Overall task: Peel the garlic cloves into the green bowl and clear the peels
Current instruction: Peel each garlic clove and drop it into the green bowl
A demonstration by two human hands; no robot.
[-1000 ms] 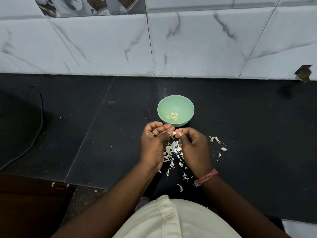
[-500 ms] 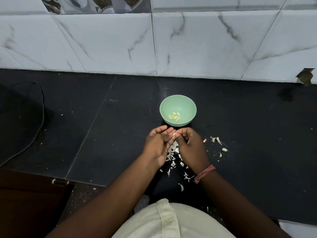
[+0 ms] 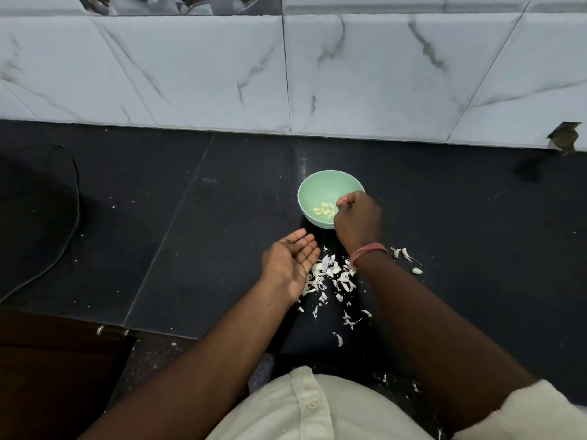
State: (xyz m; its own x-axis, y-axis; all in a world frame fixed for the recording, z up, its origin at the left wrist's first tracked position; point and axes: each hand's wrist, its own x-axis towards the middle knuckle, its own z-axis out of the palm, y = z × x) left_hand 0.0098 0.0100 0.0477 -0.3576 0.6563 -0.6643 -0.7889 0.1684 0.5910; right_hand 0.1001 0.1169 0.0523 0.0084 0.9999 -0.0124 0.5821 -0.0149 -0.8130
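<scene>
I see my right hand (image 3: 357, 219), fingers curled, over the green bowl (image 3: 320, 188) of peeled garlic cloves (image 3: 324, 211) mid-bench; whether it holds anything I cannot tell. My left hand (image 3: 290, 263) lies open, palm up, beside the peels (image 3: 333, 274).

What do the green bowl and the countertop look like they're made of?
Green bowl: probably plastic or melamine, going by its even pastel colour and smooth matte walls. Countertop: likely polished dark stone such as granite, given its straight slab seams and faint sheen.
</scene>
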